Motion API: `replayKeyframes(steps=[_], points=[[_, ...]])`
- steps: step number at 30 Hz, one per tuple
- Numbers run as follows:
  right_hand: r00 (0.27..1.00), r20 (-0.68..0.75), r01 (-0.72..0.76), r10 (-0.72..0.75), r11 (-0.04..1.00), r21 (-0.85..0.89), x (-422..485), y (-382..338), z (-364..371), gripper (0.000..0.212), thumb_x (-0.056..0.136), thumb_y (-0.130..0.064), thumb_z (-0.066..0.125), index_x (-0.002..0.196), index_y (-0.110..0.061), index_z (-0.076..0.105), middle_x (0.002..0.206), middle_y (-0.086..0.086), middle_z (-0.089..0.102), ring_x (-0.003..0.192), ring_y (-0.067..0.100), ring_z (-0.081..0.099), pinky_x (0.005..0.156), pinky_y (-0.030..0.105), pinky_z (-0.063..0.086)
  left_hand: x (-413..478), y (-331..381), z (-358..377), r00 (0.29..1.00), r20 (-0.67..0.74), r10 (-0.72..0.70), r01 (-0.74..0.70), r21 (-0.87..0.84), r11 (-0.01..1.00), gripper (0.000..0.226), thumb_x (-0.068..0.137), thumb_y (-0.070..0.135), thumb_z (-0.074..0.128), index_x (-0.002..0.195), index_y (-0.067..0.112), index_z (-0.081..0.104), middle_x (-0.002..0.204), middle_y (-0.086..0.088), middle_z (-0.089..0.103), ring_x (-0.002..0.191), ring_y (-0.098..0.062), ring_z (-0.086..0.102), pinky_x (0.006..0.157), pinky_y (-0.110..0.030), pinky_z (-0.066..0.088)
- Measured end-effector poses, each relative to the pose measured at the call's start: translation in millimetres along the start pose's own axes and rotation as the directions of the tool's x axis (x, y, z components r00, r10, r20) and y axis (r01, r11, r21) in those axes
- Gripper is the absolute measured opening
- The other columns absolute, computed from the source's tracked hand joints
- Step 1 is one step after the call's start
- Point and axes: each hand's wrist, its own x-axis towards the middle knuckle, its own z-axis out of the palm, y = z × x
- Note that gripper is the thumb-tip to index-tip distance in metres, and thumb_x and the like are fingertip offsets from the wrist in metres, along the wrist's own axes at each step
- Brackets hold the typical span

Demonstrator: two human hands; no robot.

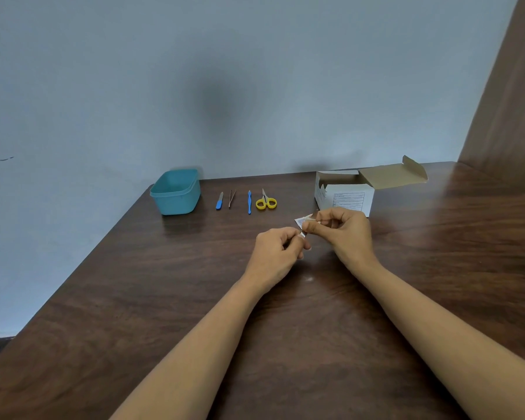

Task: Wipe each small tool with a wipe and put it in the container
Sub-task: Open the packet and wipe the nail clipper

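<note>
Head-worn, wide-angle; facing forward and down over the table (164,298), close above its near edge, wall (134,86) beyond.

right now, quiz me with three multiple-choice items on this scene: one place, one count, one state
1. Where on the dark wooden table does the teal plastic container stand?
A) left of the tool row
B) right of it
C) nearest the person

2. How many small tools lie in the row?
A) two
B) four
C) six

3. The left hand and right hand are:
A) flat on the table
B) pinching a small white packet
C) hanging idle

Answers:
1 A, it sits left of the blue-handled file.
2 B, file, metal tweezers, blue stick tool, yellow-handled scissors.
3 B, both hands' fingertips pinch the packet between them.
</note>
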Motion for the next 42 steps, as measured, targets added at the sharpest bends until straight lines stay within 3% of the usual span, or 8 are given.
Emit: replayKeyframes(steps=[7, 11, 13, 15, 19, 24, 35, 42], points=[[0.998, 0.048, 0.051, -0.048, 0.997, -0.053, 2.3, 3.6, 1.1, 0.015, 0.076, -0.02, 0.078, 0.068, -0.029, 0.07, 0.056, -0.018, 0.058, 0.057, 0.006, 0.043, 0.058, 0.027, 0.037, 0.4, -0.5, -0.3, 1.0, 0.016, 0.002, -0.002, 0.008, 1.0, 0.026, 0.097, 0.017, 0.05, 0.085, 0.011, 0.072, 0.061, 0.007, 0.061, 0.055, 0.003, 0.052, 0.057, -0.007, 0.039], [0.993, 0.079, 0.091, -0.084, 0.992, -0.082, 3.5, 4.9, 1.7, 0.018, 0.081, -0.018, 0.073, 0.071, -0.033, 0.07, 0.076, -0.005, 0.069, 0.072, 0.026, 0.058, 0.069, 0.042, 0.048, 0.0, -0.3, -0.2, 1.0, 0.021, 0.001, -0.001, 0.011, 1.0, 0.027, 0.097, 0.017, 0.05, 0.085, 0.011, 0.073, 0.061, 0.008, 0.06, 0.053, 0.004, 0.051, 0.056, -0.006, 0.038], [0.997, 0.062, 0.058, -0.054, 0.996, -0.069, 3.4, 4.0, 1.2, 0.023, 0.078, -0.018, 0.076, 0.069, -0.037, 0.069, 0.076, -0.005, 0.07, 0.072, 0.023, 0.058, 0.072, 0.045, 0.049, 0.2, -0.4, 0.2, 1.0, 0.018, 0.0, 0.0, 0.015, 1.0, 0.026, 0.097, 0.017, 0.051, 0.084, 0.011, 0.073, 0.061, 0.008, 0.06, 0.054, 0.003, 0.052, 0.056, -0.007, 0.039], [0.999, 0.039, 0.002, -0.001, 1.0, -0.017, 3.8, 4.8, -0.3, 0.021, 0.071, -0.017, 0.082, 0.066, -0.034, 0.071, 0.074, -0.003, 0.071, 0.071, 0.019, 0.059, 0.073, 0.046, 0.051, 0.8, -0.6, 0.4, 1.0, 0.019, -0.003, 0.002, 0.014, 1.0, 0.026, 0.097, 0.018, 0.051, 0.085, 0.011, 0.073, 0.061, 0.008, 0.06, 0.056, 0.003, 0.053, 0.058, -0.008, 0.04], [0.998, 0.051, -0.043, 0.042, 0.999, 0.017, 3.8, 7.0, -2.2, 0.016, 0.064, -0.019, 0.087, 0.068, -0.024, 0.072, 0.075, 0.011, 0.072, 0.072, 0.033, 0.064, 0.074, 0.049, 0.054, 0.3, -1.4, -0.4, 0.999, 0.032, 0.011, -0.012, 0.017, 1.0, 0.026, 0.096, 0.017, 0.051, 0.084, 0.011, 0.073, 0.061, 0.007, 0.061, 0.056, 0.002, 0.054, 0.059, -0.009, 0.04], [0.997, 0.059, -0.049, 0.047, 0.998, 0.03, 1.6, 3.4, -2.1, 0.021, 0.061, -0.018, 0.088, 0.065, -0.023, 0.069, 0.073, 0.014, 0.069, 0.066, 0.02, 0.059, 0.068, 0.042, 0.053, 0.0, -2.2, -0.6, 0.999, 0.032, 0.033, -0.034, 0.017, 0.999, 0.025, 0.095, 0.016, 0.051, 0.084, 0.011, 0.073, 0.061, 0.006, 0.062, 0.058, -0.001, 0.055, 0.061, -0.011, 0.041], [0.995, 0.086, 0.051, -0.047, 0.998, -0.034, 2.7, 3.0, 0.1, 0.02, 0.079, -0.018, 0.076, 0.067, -0.032, 0.068, 0.062, -0.023, 0.063, 0.061, -0.002, 0.05, 0.063, 0.024, 0.041, 0.2, -2.1, 1.0, 0.999, 0.038, 0.014, -0.014, 0.017, 1.0, 0.027, 0.096, 0.018, 0.051, 0.082, 0.013, 0.073, 0.058, 0.008, 0.06, 0.055, 0.001, 0.052, 0.058, -0.012, 0.039], [0.993, 0.103, -0.064, 0.063, 0.998, 0.01, 5.5, 9.1, -4.6, 0.017, 0.062, -0.021, 0.087, 0.07, -0.014, 0.074, 0.072, 0.014, 0.069, 0.069, 0.019, 0.059, 0.073, 0.044, 0.052, 0.8, -2.8, 0.5, 0.998, 0.059, 0.013, -0.016, 0.054, 0.998, 0.025, 0.095, 0.017, 0.051, 0.083, 0.014, 0.073, 0.059, 0.009, 0.061, 0.057, 0.002, 0.054, 0.059, -0.013, 0.041]])
